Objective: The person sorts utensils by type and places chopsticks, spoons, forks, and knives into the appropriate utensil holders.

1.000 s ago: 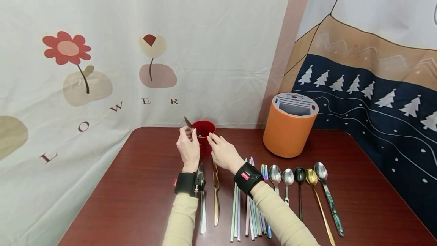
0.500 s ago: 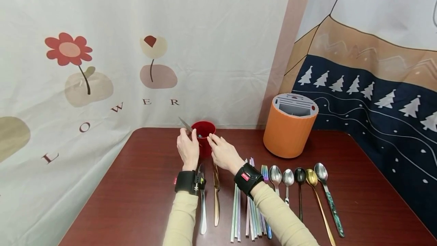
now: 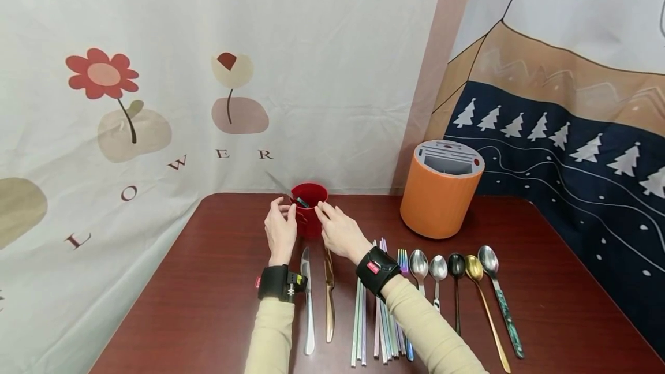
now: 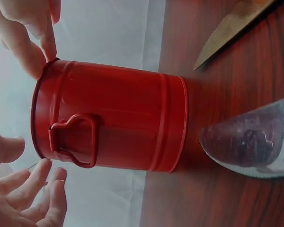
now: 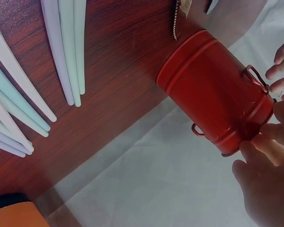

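The right hand (image 3: 337, 231) has its fingertips (image 5: 265, 135) pinched on the rim of the red can (image 3: 309, 208), steadying it at the far middle of the table; the left hand (image 3: 280, 227) hovers beside the can's handle, fingers (image 4: 35, 191) apart and relaxed, holding nothing, while a thin knife (image 3: 284, 191) leans out of the can over its rim; judged from this, the right hand should hold the rim firmly so the can cannot tip; nearer lie two knives (image 3: 317, 293), chopsticks (image 3: 381, 316) and spoons (image 3: 457, 273) in a row on the dark red table (image 3: 208, 281), an orange holder (image 3: 440, 189) to the right, printed cloths behind.
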Demonstrator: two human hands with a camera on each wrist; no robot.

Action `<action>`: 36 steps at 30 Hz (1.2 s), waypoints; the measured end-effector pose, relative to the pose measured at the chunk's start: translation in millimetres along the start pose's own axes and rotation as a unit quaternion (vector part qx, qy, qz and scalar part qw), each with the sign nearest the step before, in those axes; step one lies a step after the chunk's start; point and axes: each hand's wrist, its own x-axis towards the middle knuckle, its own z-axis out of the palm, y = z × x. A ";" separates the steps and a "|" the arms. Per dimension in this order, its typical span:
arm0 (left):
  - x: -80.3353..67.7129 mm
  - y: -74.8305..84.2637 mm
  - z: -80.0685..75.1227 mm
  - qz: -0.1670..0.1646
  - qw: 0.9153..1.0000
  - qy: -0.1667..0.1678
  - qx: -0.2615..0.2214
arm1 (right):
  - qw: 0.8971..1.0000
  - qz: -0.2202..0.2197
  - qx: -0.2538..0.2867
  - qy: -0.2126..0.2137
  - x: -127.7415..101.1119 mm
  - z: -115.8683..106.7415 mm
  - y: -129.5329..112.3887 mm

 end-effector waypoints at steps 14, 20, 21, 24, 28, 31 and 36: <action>-17.8 17.2 -28.4 -0.054 0.944 -0.233 0.226 | 1.000 -0.005 -0.015 0.002 0.9 -1.6 1.0; -26.2 26.0 -34.4 -0.076 0.899 -0.319 0.290 | 1.000 0.002 -0.010 -0.017 1.7 -1.8 1.7; -27.9 26.9 -34.3 -0.083 0.891 -0.333 0.297 | 1.000 0.004 -0.009 -0.019 1.6 -1.7 1.8; -33.6 27.9 -31.9 -0.109 0.871 -0.361 0.313 | 1.000 0.004 -0.010 -0.019 1.4 -1.8 1.8; -42.1 28.4 -24.0 -0.148 0.850 -0.378 0.335 | 1.000 0.004 -0.012 -0.022 1.6 -2.2 1.4; -47.3 28.1 -17.1 -0.167 0.840 -0.381 0.348 | 1.000 0.004 -0.005 -0.025 1.4 -2.8 0.6; -51.1 25.7 -8.2 -0.188 0.843 -0.369 0.343 | 1.000 -0.001 -0.004 -0.023 1.3 -2.6 -0.2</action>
